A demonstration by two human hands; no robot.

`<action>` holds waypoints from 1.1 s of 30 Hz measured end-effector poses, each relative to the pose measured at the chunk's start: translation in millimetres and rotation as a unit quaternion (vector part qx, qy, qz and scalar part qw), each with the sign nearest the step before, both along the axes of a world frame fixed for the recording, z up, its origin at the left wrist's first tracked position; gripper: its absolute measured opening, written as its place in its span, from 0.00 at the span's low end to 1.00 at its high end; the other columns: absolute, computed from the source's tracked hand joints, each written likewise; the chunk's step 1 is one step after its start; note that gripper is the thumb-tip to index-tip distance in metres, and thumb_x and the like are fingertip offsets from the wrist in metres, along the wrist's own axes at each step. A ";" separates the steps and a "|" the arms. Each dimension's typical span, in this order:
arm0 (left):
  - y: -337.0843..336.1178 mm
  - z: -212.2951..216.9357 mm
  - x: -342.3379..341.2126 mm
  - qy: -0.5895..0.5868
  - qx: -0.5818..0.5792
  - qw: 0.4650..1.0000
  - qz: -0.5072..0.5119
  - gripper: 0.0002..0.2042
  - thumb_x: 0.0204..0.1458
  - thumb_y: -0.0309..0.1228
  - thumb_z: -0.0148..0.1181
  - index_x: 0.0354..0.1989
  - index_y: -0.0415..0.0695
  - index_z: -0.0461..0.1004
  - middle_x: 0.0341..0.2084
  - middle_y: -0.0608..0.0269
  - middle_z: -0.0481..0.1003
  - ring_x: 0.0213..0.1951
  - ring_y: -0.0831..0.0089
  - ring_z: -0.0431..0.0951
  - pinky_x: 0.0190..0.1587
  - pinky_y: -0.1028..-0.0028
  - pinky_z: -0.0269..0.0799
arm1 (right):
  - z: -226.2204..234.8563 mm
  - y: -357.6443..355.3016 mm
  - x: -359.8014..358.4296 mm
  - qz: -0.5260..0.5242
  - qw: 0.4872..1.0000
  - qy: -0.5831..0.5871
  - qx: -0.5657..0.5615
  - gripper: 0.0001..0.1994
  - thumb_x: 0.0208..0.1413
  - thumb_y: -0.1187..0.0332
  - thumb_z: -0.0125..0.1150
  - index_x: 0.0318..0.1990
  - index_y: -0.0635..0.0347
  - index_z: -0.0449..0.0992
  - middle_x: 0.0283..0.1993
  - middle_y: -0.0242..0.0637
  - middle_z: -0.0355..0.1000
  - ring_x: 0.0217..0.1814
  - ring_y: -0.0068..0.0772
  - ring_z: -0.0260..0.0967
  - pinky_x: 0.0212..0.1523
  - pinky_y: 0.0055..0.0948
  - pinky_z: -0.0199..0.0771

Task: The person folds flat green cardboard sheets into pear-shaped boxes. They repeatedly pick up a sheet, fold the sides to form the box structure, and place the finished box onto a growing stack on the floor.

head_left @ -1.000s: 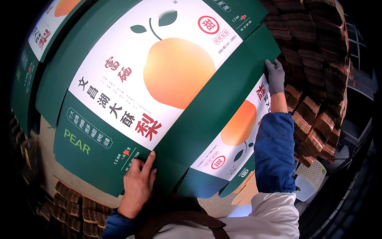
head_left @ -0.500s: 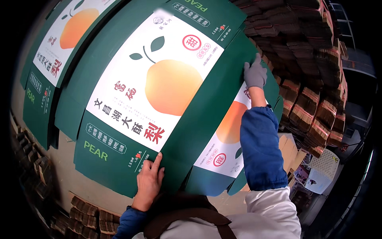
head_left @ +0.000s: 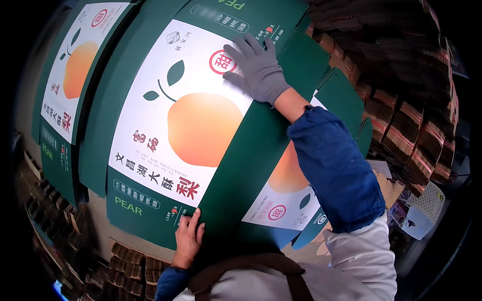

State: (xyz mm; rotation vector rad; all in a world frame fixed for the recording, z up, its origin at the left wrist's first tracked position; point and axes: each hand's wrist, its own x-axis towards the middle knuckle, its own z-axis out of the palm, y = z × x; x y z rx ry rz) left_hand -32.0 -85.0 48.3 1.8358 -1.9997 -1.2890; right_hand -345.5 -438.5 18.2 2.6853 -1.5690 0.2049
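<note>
A large flat carton blank [head_left: 201,133] lies in front of me, green with a white panel and a printed yellow-orange pear. My right hand [head_left: 262,75], in a grey glove, rests on the panel's far right part with its fingers spread. Bare, my left hand [head_left: 189,238] touches the blank's near edge, its index finger stretched out along the green border and the other fingers loosely bent. Neither hand grips anything. Under my right forearm, a second printed pear panel [head_left: 281,200] of the cardboard is partly hidden.
Another green carton blank [head_left: 75,75] with the same print lies at the left. Bundled stacks of brown cardboard [head_left: 401,130] stand at the right, and more stacks [head_left: 128,266] sit at the near left. A white perforated crate [head_left: 424,210] is at the right.
My right hand has moved left from the far right green flap onto the white panel, fingers now spread. My left hand stays at the near edge. The view has shifted slightly.
</note>
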 end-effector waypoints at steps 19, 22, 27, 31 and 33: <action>-3.2 -5.4 5.3 0.071 -0.035 0.997 0.010 0.26 0.52 0.30 0.62 0.62 0.53 0.67 0.29 0.62 0.64 0.28 0.65 0.71 0.27 0.67 0.71 | -5.3 59.9 49.0 0.002 0.999 0.030 -0.030 0.29 0.59 0.46 0.49 0.64 0.49 0.63 0.67 0.40 0.59 0.72 0.42 0.51 0.66 0.59 0.43; -1.9 -7.1 6.9 0.084 -0.056 0.995 0.005 0.26 0.52 0.30 0.62 0.62 0.53 0.67 0.29 0.63 0.64 0.27 0.66 0.71 0.27 0.67 0.71 | -12.2 53.8 41.1 -0.065 0.992 0.046 -0.095 0.28 0.61 0.48 0.46 0.65 0.51 0.62 0.69 0.40 0.58 0.72 0.44 0.51 0.65 0.60 0.43; 0.0 -11.0 4.6 0.093 -0.071 0.993 0.011 0.26 0.52 0.30 0.61 0.62 0.53 0.66 0.30 0.61 0.64 0.30 0.63 0.73 0.29 0.63 0.72 | -11.1 124.9 101.2 -0.124 0.984 0.095 -0.086 0.30 0.58 0.44 0.49 0.63 0.48 0.64 0.67 0.37 0.60 0.70 0.40 0.52 0.62 0.63 0.45; -1.3 -10.2 9.3 0.076 -0.077 0.994 0.023 0.25 0.54 0.33 0.59 0.62 0.54 0.64 0.36 0.55 0.67 0.34 0.55 0.75 0.32 0.59 0.73 | 19.3 196.3 172.6 -0.083 0.995 0.061 0.002 0.30 0.56 0.47 0.52 0.62 0.51 0.65 0.66 0.40 0.59 0.70 0.41 0.52 0.63 0.64 0.43; -6.6 0.1 10.2 0.086 -0.029 0.996 0.021 0.24 0.53 0.32 0.59 0.60 0.53 0.65 0.44 0.52 0.70 0.42 0.51 0.74 0.43 0.58 0.73 | 21.1 226.2 191.3 -0.088 0.995 0.039 0.034 0.30 0.55 0.48 0.54 0.62 0.53 0.66 0.67 0.42 0.58 0.71 0.42 0.51 0.64 0.64 0.42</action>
